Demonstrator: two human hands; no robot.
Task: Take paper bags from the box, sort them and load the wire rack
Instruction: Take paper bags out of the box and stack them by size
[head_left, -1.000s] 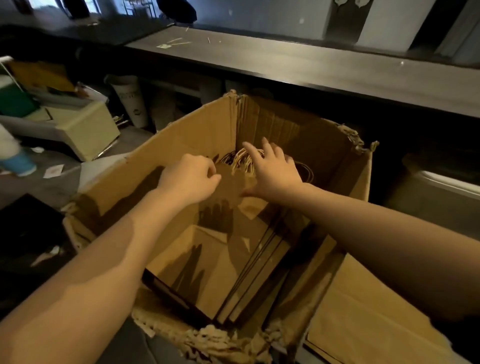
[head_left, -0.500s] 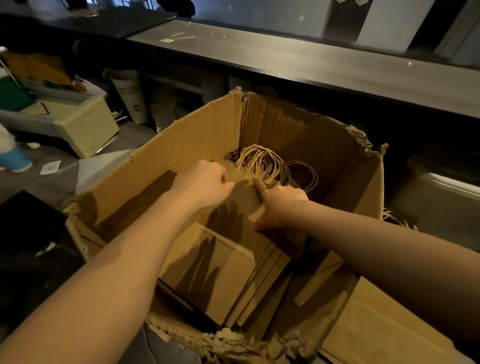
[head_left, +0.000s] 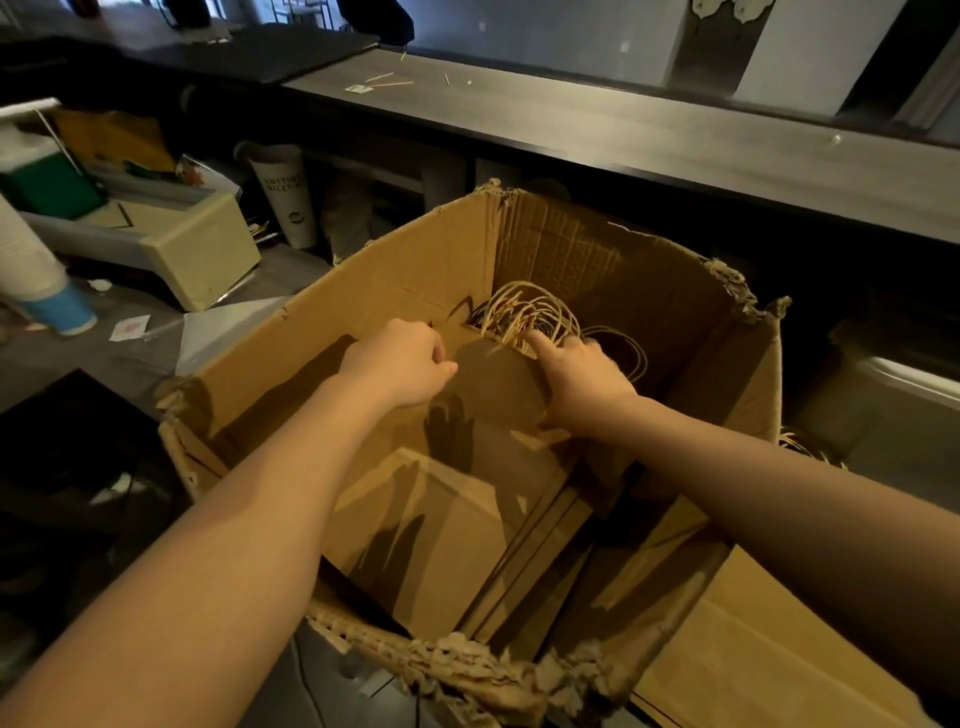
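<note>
Reaching into the open cardboard box (head_left: 395, 270), both bare forearms are crossing its near rim from 6 o'clock. The paper bags (head_left: 457, 525) are sitting inside the box as a flat-folded brown stack on edge, leaning from approx 6 o'clock at the bottom up toward 12 o'clock. Their twine handles (head_left: 524, 309) are looping up at the 12 o'clock end, near the far wall.

The L hand (head_left: 400, 364) is gripping the top edge of the front bag at approx 11 o'clock. Its fingers are curling over the edge, pressed together, w/ the thumb on the near face. The R hand (head_left: 584, 387) is gripping the stack's top edge at approx 1 o'clock, right at the handles. Its index finger (head_left: 535, 342) is poking straight out among the loops; the other fingers are curling down behind the bags, w/ the thumb lying on the near side. The hands are staying apart, w/ bare bag face between them & finger shadows falling on it.

The box rim is showing torn, frayed edges at 6 o'clock & at the 2 o'clock corner. A long dark table (head_left: 649, 140) is running behind the box at 12 o'clock, w/ a paper scrap (head_left: 358, 88) & thin sticks lying on it. A printed white paper cup (head_left: 288, 197) is standing at 10 o'clock, a beige case (head_left: 202, 249) is sitting at 9 o'clock, & a flat cardboard sheet (head_left: 769, 654) is lying at 4 o'clock, just beside the box.
</note>
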